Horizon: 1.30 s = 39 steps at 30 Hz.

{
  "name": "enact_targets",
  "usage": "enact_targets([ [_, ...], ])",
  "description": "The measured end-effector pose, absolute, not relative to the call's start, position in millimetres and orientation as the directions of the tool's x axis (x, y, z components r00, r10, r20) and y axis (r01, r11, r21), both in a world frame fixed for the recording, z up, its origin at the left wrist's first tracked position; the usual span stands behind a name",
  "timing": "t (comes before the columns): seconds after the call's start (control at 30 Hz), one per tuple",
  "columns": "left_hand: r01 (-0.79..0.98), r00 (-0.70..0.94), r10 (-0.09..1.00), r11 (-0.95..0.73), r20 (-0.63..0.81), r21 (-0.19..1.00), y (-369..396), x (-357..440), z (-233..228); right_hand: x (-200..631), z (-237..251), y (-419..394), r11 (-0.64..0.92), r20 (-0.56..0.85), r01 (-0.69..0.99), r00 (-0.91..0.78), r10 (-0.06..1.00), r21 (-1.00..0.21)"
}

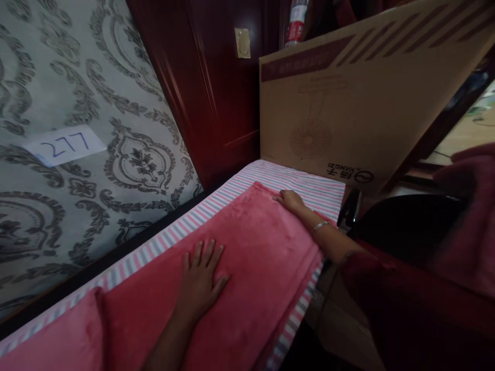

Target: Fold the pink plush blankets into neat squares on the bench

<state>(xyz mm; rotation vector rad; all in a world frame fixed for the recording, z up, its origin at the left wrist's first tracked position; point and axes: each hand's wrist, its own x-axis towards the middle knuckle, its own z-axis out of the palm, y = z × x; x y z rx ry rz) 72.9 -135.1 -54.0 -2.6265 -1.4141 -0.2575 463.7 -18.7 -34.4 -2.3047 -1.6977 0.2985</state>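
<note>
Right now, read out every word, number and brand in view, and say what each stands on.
"277": handwritten on the white paper.
"扬子": upside down on the box.
"YANGZI": upside down on the box, beside those characters.
Too blurred to read: the lettering in the box's dark band, and the bottle's label.

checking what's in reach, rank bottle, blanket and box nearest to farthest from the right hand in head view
1. Blanket: touching the right hand
2. Box: beyond the hand, standing upright
3. Bottle: farthest, behind the box's top edge
</note>
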Motion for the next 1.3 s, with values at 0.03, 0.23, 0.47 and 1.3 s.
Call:
enact_targets([
  [0.03,0.831,0.551,0.807,-0.555,0.212,-0.047,-135,73,-53,464,-35,-20,-0.277,-0.003,0.905,0.292,0.957,-0.323],
  [0.23,0.802,0.575,0.769,-0.597,0.280,-0.006,-129,70,-50,486,-24,-22,-0.260,-0.084,0.914,0.246,0.966,-0.312],
  [0.47,0.543,0.764,0.600,-0.796,0.235,0.268,-181,135,-15,526,-19,-73,-0.283,-0.165,0.918,0.244,0.956,-0.278],
  [1.3,0.780,0.597,0.784,-0.617,0.171,0.106,-200,126,-14,526,-41,-138,-0.295,0.035,0.910,0.318,0.947,-0.293],
])
